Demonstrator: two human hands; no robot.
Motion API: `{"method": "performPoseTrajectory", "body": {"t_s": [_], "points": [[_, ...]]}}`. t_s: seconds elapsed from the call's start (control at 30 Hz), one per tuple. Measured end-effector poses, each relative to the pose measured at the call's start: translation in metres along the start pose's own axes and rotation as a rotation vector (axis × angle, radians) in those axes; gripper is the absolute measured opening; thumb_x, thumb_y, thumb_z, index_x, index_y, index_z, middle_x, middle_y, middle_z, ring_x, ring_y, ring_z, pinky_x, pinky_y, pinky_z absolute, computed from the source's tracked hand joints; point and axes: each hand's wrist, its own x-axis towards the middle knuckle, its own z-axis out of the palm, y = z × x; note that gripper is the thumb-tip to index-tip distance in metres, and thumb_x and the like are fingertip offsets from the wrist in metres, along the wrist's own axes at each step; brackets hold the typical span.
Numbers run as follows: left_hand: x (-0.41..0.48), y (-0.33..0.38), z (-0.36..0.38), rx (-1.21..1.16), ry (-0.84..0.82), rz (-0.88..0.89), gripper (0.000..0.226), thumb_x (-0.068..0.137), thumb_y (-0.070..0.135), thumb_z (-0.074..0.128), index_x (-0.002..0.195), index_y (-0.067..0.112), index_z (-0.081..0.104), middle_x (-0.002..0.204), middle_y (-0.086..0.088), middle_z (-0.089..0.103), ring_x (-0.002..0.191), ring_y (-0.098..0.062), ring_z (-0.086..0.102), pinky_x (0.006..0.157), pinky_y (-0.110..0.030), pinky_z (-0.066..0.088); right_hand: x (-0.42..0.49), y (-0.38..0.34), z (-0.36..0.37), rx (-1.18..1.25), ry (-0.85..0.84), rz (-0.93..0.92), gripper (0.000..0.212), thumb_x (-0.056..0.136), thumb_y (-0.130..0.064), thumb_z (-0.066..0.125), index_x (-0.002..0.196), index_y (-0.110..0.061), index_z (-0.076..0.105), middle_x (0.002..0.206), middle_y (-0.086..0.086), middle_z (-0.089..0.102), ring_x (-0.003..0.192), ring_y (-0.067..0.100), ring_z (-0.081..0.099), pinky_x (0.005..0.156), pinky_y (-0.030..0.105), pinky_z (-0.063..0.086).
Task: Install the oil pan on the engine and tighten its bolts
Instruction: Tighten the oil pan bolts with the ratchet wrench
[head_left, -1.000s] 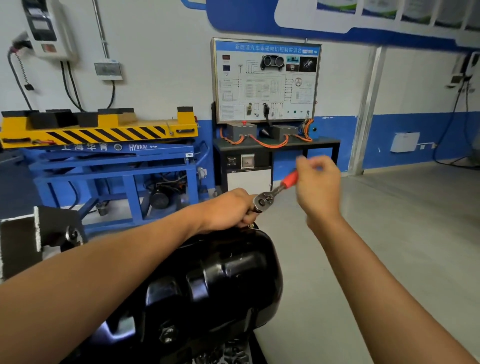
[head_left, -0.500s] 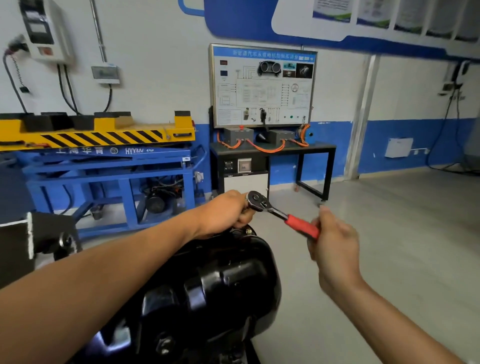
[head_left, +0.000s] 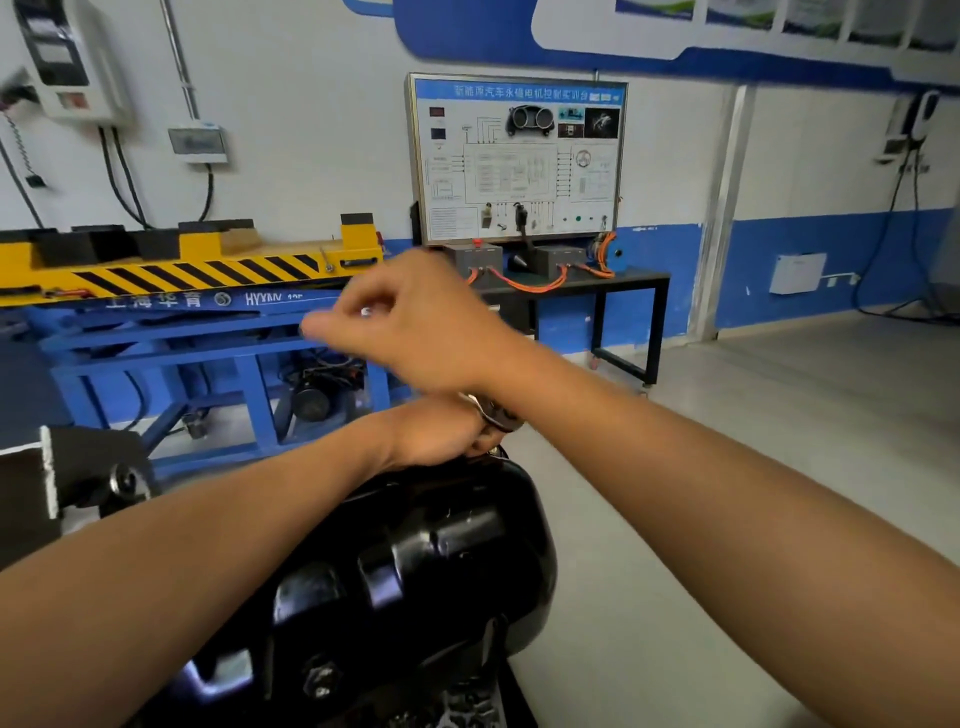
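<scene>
My left hand (head_left: 439, 431) at the black oil pan's (head_left: 447, 551) far end, fingers (head_left: 475, 444) gripping the ratchet head (head_left: 500, 417), my right hand (head_left: 415, 322) crossed above, blurred, I cannot tell its grasp

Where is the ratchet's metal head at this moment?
Head view, near centre: the silver ratchet head pokes out between the left hand and the right forearm, just above the glossy black oil pan.

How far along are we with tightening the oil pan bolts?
Done: the oil pan sits in place. In hand: the left hand holds the ratchet head at the pan's far edge. The right hand, blurred, is curled above it, handle hidden. Left: how much tightening remains round the rim does not show here.
</scene>
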Motion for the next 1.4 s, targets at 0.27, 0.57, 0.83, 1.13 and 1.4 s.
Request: {"method": "performPoseTrajectory", "body": {"t_s": [0.27,0.57,0.83,1.13,1.4], "points": [[-0.003,0.014,0.0,-0.088,-0.013,0.023,0.048,0.073,-0.018,0.037,0.05,0.024,0.034,0.053,0.006,0.031,0.054,-0.011,0.023,0.053,-0.023,0.024,-0.008,0.017,-0.018,0.018,0.268,0.085,0.034,0.093,-0.032,0.064,0.072,-0.006,0.071,0.045,-0.017,0.05,0.041,-0.001,0.043,0.05,0.022,0.038],[-0.006,0.01,-0.005,-0.254,-0.042,0.044,0.035,0.074,0.02,0.033,0.039,0.024,0.037,0.048,0.003,0.033,0.051,-0.016,0.026,0.06,-0.032,0.03,-0.109,0.091,-0.05,-0.084,0.678,0.493,0.031,0.095,-0.016,0.048,0.067,-0.005,0.054,0.062,0.005,0.062,0.065,0.013,0.05,0.061,0.035,0.039],[-0.006,0.011,-0.004,-0.284,-0.018,0.013,0.032,0.075,0.022,0.034,0.043,0.025,0.032,0.047,0.007,0.029,0.049,-0.012,0.022,0.051,-0.02,0.027,-0.15,0.031,-0.032,-0.67,0.034,0.092,0.042,0.096,-0.058,0.035,0.119,-0.025,0.047,0.096,-0.011,0.062,0.08,0.007,0.054,0.068,0.033,0.042],[-0.011,-0.002,-0.015,-0.315,0.088,-0.103,0.041,0.088,0.036,0.05,0.062,0.008,0.065,0.062,-0.004,0.064,0.06,-0.013,0.053,0.067,-0.022,0.044,-0.083,0.0,-0.069,-0.767,-0.507,0.072,0.017,0.098,-0.045,0.05,0.094,-0.029,0.047,0.073,-0.009,0.048,0.063,0.01,0.047,0.05,0.027,0.029],[-0.021,0.004,-0.033,-0.402,0.242,-0.103,0.019,0.09,0.0,0.054,0.094,0.006,0.072,0.081,0.004,0.071,0.075,-0.007,0.061,0.071,-0.025,0.049,-0.061,-0.01,-0.07,-0.948,-0.559,-0.126,0.007,0.096,-0.032,0.056,0.095,-0.026,0.058,0.071,-0.005,0.054,0.068,0.02,0.054,0.063,0.038,0.045]]}}
